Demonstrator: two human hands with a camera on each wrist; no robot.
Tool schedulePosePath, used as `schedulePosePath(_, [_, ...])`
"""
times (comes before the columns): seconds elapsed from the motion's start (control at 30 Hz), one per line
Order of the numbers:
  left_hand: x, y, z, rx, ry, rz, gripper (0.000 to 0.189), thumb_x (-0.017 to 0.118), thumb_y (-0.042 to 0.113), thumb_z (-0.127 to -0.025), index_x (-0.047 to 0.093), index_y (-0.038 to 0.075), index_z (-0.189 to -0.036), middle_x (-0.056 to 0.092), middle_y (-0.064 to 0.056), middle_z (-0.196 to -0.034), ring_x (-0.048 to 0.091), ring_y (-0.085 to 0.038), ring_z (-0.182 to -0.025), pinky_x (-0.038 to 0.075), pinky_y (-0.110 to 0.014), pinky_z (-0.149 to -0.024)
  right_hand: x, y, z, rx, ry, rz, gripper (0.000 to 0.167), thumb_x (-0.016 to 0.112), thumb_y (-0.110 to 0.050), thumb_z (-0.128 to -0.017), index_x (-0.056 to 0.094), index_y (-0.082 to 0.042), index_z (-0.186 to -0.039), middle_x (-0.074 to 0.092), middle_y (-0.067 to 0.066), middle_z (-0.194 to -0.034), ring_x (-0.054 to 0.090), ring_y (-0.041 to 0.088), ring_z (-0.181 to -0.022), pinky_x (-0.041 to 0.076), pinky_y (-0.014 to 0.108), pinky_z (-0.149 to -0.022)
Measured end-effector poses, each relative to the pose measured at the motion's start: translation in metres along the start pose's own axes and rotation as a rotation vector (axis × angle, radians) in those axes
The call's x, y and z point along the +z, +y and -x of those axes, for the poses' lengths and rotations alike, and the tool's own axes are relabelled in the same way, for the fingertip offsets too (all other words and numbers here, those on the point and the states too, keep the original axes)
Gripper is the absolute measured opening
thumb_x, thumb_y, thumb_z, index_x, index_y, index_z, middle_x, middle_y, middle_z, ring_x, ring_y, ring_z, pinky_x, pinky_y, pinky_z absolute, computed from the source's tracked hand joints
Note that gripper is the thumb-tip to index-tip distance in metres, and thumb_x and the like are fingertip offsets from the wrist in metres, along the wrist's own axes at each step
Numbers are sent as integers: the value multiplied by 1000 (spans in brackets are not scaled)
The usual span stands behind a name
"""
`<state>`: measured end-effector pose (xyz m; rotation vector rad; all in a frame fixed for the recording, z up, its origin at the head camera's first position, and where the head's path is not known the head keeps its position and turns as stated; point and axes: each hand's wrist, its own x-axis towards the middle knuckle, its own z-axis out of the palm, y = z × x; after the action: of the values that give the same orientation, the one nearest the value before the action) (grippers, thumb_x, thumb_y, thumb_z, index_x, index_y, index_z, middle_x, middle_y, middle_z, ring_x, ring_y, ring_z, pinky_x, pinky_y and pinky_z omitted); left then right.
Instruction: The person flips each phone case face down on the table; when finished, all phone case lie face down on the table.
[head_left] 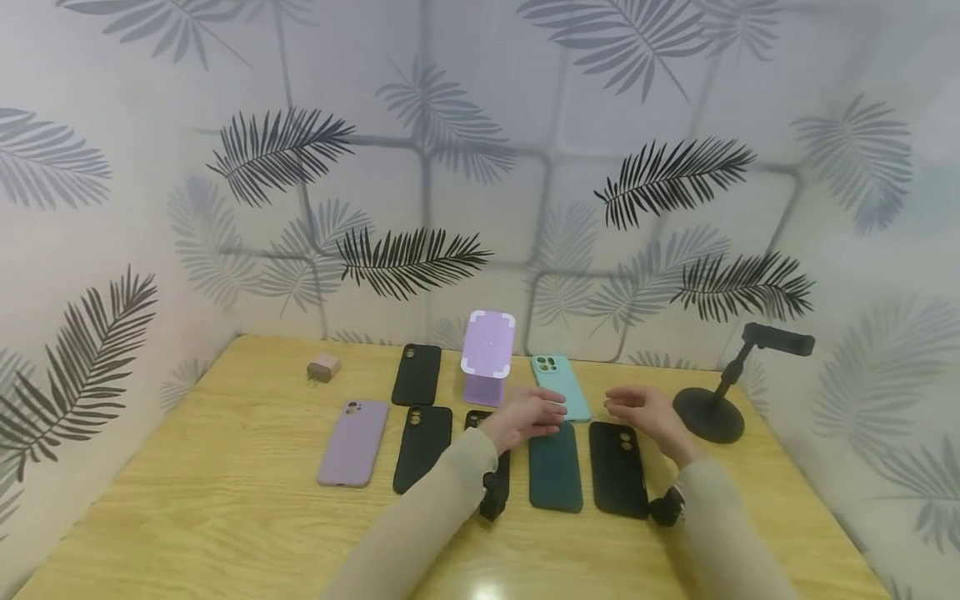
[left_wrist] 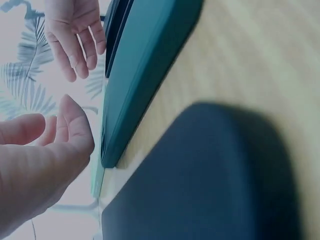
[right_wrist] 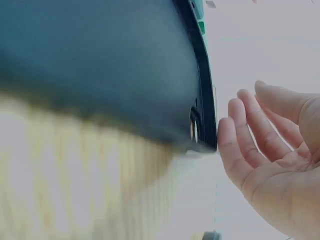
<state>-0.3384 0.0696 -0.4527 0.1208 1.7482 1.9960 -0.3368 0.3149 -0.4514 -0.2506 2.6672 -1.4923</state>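
Observation:
My left hand (head_left: 523, 417) hovers with loosely bent fingers over the top end of a dark teal phone case (head_left: 555, 471), holding nothing. Just beyond its fingertips lies a turquoise phone case (head_left: 572, 396). My right hand (head_left: 651, 415), also holding nothing, is above the upper end of a black phone case (head_left: 618, 475) with a camera cutout. In the right wrist view, the fingers (right_wrist: 255, 135) are relaxed and apart beside that case's edge. The left forearm partly hides another black case (head_left: 477, 419). Both hands face each other in the left wrist view.
Left of my hands lie two more black cases (head_left: 422, 450) and a lilac case (head_left: 354, 443). A purple phone stand (head_left: 488, 346) stands at the back, with a pink charger (head_left: 324, 367) farther left. A black holder on a round base (head_left: 708, 417) stands right. A patterned wall borders the wooden table (head_left: 195, 500).

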Motion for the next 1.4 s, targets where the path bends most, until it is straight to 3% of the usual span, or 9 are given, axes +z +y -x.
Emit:
schedulePosePath(0.23, [17, -4, 14, -8, -64, -22, 38, 57, 0, -95, 54, -7, -133, 63, -26, -126, 69, -25, -101, 59, -31, -81, -10, 2, 18, -72, 44, 58, 41, 64, -12, -95, 56, 9, -130, 64, 28, -122, 68, 31, -106, 59, 32, -84])
schedulePosePath(0.43, [32, -6, 31, -9, -127, 5, 44, 52, -6, -95, 46, -12, -138, 57, -31, -129, 61, -39, -118, 55, -43, -96, -17, 2, 28, -65, 48, 131, 35, 66, -9, -93, 61, 9, -123, 67, 27, -116, 69, 22, -98, 57, 23, -76])
schedulePosePath(0.6, [37, -13, 51, 0, -167, -38, 53, 51, -10, -89, 40, -12, -141, 58, -20, -111, 62, -27, -98, 50, -49, -101, -15, 4, 37, -37, -43, 138, 34, 69, -6, -90, 64, 10, -118, 68, 27, -112, 68, 25, -97, 56, 22, -73])
schedulePosePath(0.8, [41, -21, 60, 27, -204, -55, 60, 49, -12, -83, 38, -14, -142, 47, -21, -130, 56, -24, -96, 49, -49, -102, -17, 9, 47, -19, -129, 154, 35, 73, -8, -87, 64, 8, -116, 66, 20, -105, 64, 21, -92, 57, 26, -70])
schedulePosePath(0.93, [44, -22, 57, 29, -243, -76, 61, 46, -12, -83, 36, -13, -143, 51, -10, -98, 55, -20, -84, 53, -42, -96, -21, 10, 56, 5, -184, 138, 38, 75, -8, -84, 62, 9, -116, 61, 14, -96, 59, 16, -83, 54, 26, -66])
schedulePosePath(1.03, [46, -20, 57, 21, -268, -85, 58, 45, -11, -87, 35, -11, -145, 42, -1, -72, 49, -17, -72, 52, -39, -92, -19, 11, 61, 15, -199, 147, 39, 76, -6, -82, 63, 8, -116, 61, 14, -96, 57, 17, -83, 53, 25, -65])
schedulePosePath(1.13, [48, -18, 57, -1, -290, -92, 55, 46, -8, -92, 34, -10, -146, 39, 2, -64, 55, -19, -78, 52, -42, -97, -17, 11, 63, 8, -193, 181, 37, 77, -5, -82, 64, 8, -114, 63, 16, -96, 57, 19, -85, 52, 25, -65])
schedulePosePath(1.27, [49, -18, 58, -28, -290, -79, 54, 46, -7, -94, 33, -9, -146, 44, -3, -68, 62, -34, -106, 50, -46, -102, -16, 7, 65, -1, -180, 221, 35, 77, -5, -82, 65, 7, -112, 67, 17, -95, 60, 19, -84, 52, 25, -65])
schedulePosePath(1.4, [51, -20, 60, -35, -253, -6, 54, 49, -9, -93, 34, -9, -146, 55, -20, -109, 57, -43, -117, 52, -48, -99, -14, 9, 66, 10, -166, 227, 34, 78, -7, -81, 66, 6, -111, 69, 16, -95, 60, 18, -84, 52, 25, -66])
